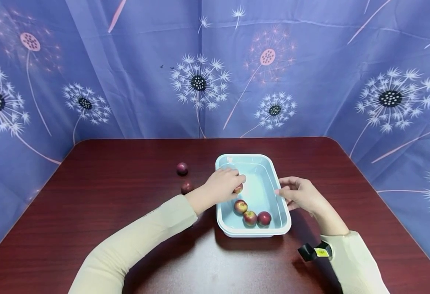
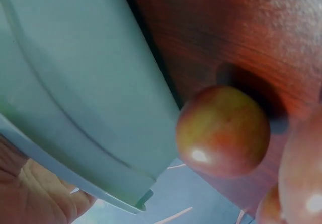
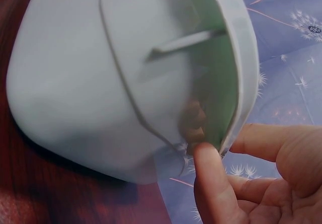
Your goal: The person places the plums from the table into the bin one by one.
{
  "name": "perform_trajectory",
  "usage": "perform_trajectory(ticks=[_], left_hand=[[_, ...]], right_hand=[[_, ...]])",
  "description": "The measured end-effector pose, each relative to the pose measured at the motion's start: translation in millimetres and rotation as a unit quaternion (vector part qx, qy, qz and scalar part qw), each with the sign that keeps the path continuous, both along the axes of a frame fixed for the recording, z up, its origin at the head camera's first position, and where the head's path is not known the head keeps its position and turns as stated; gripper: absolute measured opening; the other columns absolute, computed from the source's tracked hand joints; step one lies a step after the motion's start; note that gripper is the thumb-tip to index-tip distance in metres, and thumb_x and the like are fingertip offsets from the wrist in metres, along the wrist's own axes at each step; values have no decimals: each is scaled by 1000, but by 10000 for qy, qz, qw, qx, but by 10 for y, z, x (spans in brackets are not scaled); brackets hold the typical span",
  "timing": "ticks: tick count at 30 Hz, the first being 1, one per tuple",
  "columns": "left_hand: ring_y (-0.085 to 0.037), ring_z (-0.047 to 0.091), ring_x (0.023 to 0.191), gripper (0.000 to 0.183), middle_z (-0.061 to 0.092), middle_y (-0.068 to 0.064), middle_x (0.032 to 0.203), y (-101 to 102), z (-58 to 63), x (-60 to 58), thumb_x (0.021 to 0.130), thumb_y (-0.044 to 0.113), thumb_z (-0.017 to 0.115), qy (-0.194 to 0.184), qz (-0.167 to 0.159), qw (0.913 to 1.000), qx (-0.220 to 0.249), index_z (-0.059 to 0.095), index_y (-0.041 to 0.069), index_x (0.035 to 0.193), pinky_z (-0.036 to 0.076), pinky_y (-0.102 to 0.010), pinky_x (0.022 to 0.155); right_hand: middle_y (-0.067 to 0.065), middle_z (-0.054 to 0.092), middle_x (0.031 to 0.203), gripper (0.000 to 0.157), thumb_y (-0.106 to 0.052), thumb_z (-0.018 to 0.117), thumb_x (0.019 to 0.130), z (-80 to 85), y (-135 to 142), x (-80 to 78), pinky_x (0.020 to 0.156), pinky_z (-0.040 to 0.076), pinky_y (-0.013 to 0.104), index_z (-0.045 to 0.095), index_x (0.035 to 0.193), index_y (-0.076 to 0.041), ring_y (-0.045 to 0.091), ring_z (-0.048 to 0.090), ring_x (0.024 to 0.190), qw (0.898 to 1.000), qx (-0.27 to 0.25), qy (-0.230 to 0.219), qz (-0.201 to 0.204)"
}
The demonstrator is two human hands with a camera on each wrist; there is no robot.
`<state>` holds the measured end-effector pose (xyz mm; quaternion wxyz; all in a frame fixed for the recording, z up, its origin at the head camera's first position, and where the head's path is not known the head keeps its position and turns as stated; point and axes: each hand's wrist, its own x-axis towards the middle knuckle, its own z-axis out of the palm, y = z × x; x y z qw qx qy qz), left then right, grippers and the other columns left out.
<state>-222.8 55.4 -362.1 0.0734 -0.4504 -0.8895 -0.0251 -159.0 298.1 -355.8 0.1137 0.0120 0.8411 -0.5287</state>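
My left hand (image 1: pixel 223 183) reaches over the left rim of a light blue plastic basin (image 1: pixel 260 233), fingers curled down over a red-yellow plum (image 1: pixel 238 189). In the left wrist view, part of a hand (image 2: pixel 43 196) shows beyond the rim, its fingertips hidden by the wall. My right hand (image 1: pixel 303 196) grips the basin's right rim. Its thumb (image 3: pixel 214 181) lies at the rim in the right wrist view, with fingers (image 3: pixel 259 141) on the other side. Three plums lie together in the basin's near end, one of them dark red (image 1: pixel 264 219).
Two dark plums lie on the brown table (image 1: pixel 108 196) left of the basin, the farther plum (image 1: pixel 182 168) and a nearer plum (image 1: pixel 187 187) beside my left forearm. The left wrist view shows a plum (image 2: pixel 224 131) beside the basin wall. A blue dandelion-print cloth (image 1: pixel 145 73) hangs behind.
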Motion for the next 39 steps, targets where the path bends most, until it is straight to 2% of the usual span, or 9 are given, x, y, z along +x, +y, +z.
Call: perform_trajectory(ticks=[8, 20, 27, 34, 39], left_hand=[[-16, 53, 77, 21, 54, 2, 80, 17, 10, 14, 80, 23, 73, -195, 39, 9998, -96, 60, 17, 95, 43, -30, 68], [-19, 58, 97, 37, 62, 0, 104, 31, 15, 4, 81, 29, 74, -785, 148, 9964, -272, 61, 18, 115, 48, -34, 81], [-17, 57, 92, 37, 60, 2, 93, 34, 29, -4, 82, 27, 73, -804, 158, 9961, -341, 61, 17, 116, 47, -31, 78], [-19, 57, 104, 38, 62, 0, 109, 38, 37, 15, 83, 27, 72, -764, 167, 9963, -368, 60, 18, 118, 46, -35, 88], [-19, 56, 107, 39, 61, 0, 111, 25, 33, 23, 84, 28, 72, -713, 166, 9969, -285, 60, 19, 120, 44, -35, 92]], right_hand=[[2, 62, 80, 53, -9, 63, 88, 2, 3, -1, 57, 56, 31, 42, 129, 16, 11, 61, 61, 10000, -61, -5, -4], [1, 61, 79, 53, -8, 63, 87, 8, 0, 3, 57, 56, 31, 42, 129, 17, 10, 60, 60, 9999, -106, -5, 7], [0, 61, 78, 53, -7, 62, 87, 7, 12, 1, 56, 55, 30, 41, 128, 18, 10, 59, 59, 9999, -152, 20, 14], [-1, 61, 78, 53, -7, 62, 87, 4, 14, 9, 55, 55, 29, 40, 129, 18, 9, 59, 59, 9998, -204, 30, 37], [-1, 61, 79, 53, -7, 61, 88, -9, 9, 5, 55, 55, 29, 39, 130, 18, 9, 59, 59, 9996, -247, 23, 116]])
